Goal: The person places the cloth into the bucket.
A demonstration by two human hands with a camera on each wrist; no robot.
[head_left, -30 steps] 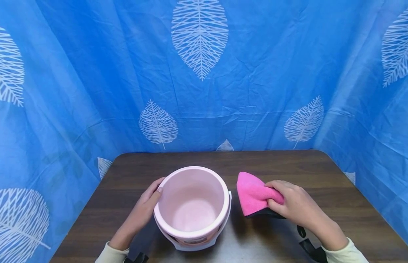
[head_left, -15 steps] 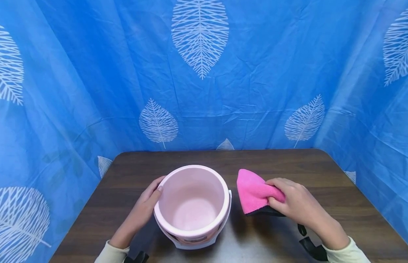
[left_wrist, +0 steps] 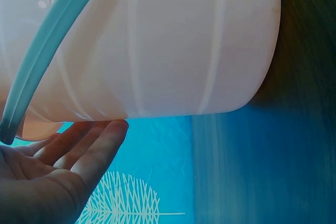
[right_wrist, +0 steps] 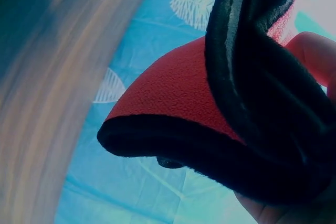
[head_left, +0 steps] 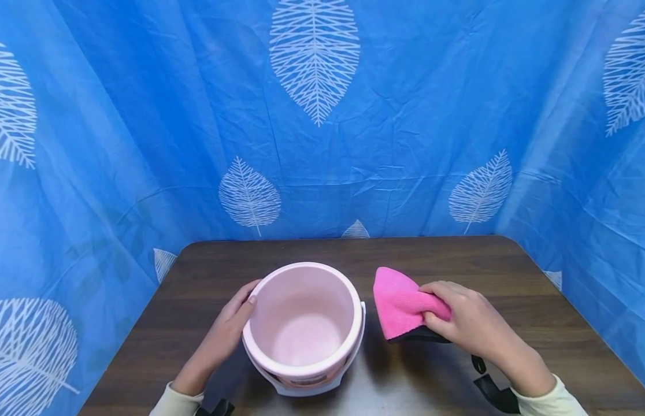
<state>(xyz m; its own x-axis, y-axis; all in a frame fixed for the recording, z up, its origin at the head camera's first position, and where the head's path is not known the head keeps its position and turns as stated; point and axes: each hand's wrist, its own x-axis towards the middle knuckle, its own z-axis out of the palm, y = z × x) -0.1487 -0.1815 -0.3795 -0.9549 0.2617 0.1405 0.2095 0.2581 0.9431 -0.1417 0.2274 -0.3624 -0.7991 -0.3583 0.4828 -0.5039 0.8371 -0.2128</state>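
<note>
— Blue curtain (head_left: 406, 86) with white leaf prints is hung behind a dark wood-grain table (head_left: 213, 271). What is shown in the head view?

— 1 pink bucket (head_left: 303, 338) is stood on the table at front centre, mouth up. Its left rim is gripped by the left hand (head_left: 228, 327), the thumb (head_left: 247, 308) laid over the edge. To the right of the bucket and apart from it, 1 pink cloth (head_left: 403, 303) is pinched by the right hand (head_left: 463, 318).

— And in the left wrist view?

— The ribbed bucket wall is touched by extended fingers (left_wrist: 100, 150) below the handle (left_wrist: 51, 45). The thumb is hidden.

— And in the right wrist view?

— The cloth's black underside (right_wrist: 294, 108) is exposed in folds, gripped narrowly at 1 end.
</note>
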